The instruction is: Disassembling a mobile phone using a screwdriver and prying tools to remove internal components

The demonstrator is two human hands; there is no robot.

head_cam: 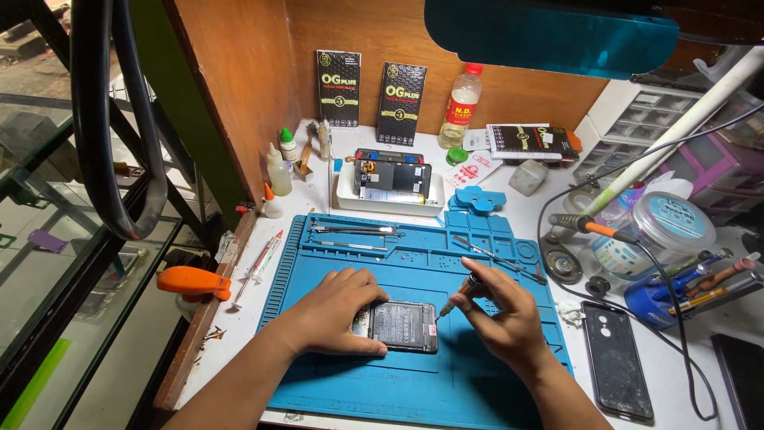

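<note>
An opened phone (402, 325) with its back off lies face down on the blue work mat (446, 382), its dark battery showing. My left hand (334, 310) rests on the phone's left end and pins it to the mat. A small screwdriver (458, 296) is gripped in my right hand (501, 314), its tip touching the phone's upper right corner.
Tweezers and thin tools (354, 231) lie at the mat's back edge. A white tray (390, 203) holds another phone. A black back cover (614, 360) lies right of the mat. Small bottles (278, 171), a soldering iron (585, 225), cables and parts drawers (652, 119) crowd the sides.
</note>
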